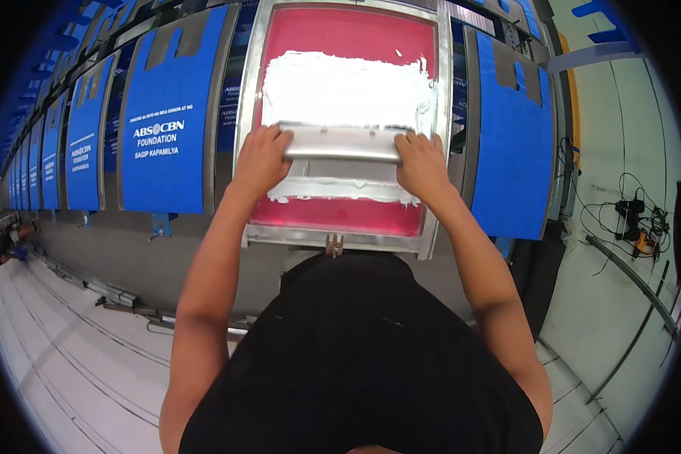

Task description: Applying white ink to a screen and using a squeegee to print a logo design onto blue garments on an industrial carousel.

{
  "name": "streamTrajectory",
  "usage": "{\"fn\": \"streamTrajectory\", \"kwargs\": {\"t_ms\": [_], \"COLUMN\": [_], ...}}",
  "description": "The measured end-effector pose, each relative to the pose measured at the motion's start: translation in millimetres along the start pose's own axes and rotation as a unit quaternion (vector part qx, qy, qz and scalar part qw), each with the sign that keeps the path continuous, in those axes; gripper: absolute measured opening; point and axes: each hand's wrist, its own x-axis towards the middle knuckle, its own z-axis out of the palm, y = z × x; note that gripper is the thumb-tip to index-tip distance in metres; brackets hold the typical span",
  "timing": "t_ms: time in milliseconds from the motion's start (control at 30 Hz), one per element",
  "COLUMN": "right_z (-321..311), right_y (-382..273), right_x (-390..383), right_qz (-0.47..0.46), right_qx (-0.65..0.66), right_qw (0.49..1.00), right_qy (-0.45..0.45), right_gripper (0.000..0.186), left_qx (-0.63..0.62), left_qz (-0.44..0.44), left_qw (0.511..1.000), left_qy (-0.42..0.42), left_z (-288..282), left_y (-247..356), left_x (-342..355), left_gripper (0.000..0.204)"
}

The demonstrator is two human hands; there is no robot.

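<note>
Both my hands grip a wide metal-handled squeegee (342,144) that lies across a screen-printing frame. My left hand (262,161) is wrapped round its left end, and my right hand (422,166) round its right end. The screen (344,30) is red mesh in a silvery metal frame (444,76). Thick white ink (348,89) covers its upper middle, beyond the squeegee. A thinner white band (340,189) crosses the mesh on the near side. The squeegee's blade edge is hidden under its handle.
Blue bags with white print (163,151) lie flat on boards in a row to the left. A plain blue bag (511,144) lies on a board at right. A small metal bracket (334,244) juts from the frame's near edge. Cables and an orange-black tool (645,244) are at far right.
</note>
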Motion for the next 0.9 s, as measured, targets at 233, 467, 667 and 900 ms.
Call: {"fn": "streamTrajectory", "kwargs": {"t_ms": [233,467,667,900], "right_z": [-36.3,-21.0,3.5,-34.5], "right_y": [-52.0,-54.5,-13.3,39.8], "right_x": [-75.8,-80.4,-13.4,100.5], "right_qz": [0.04,0.076,0.041,0.056], "right_qx": [0.076,0.093,0.04,-0.008], "right_qw": [0.993,0.987,0.998,0.997], "right_qy": [-0.084,-0.106,0.027,-0.056], "right_gripper": [0.034,0.037,0.036,0.029], "left_qx": [-0.079,-0.074,-0.006,0.016], "left_qz": [-0.067,-0.035,-0.135,-0.126], "left_qw": [0.99,0.997,0.989,0.985], "left_qy": [-0.097,0.001,-0.057,-0.119], "left_z": [-39.3,-13.4,1.0,-19.1], "left_y": [54.9,52.8,18.9,-36.5], "left_x": [-66.8,-91.1,-12.0,109.4], "left_gripper": [0.024,0.026,0.026,0.032]}}
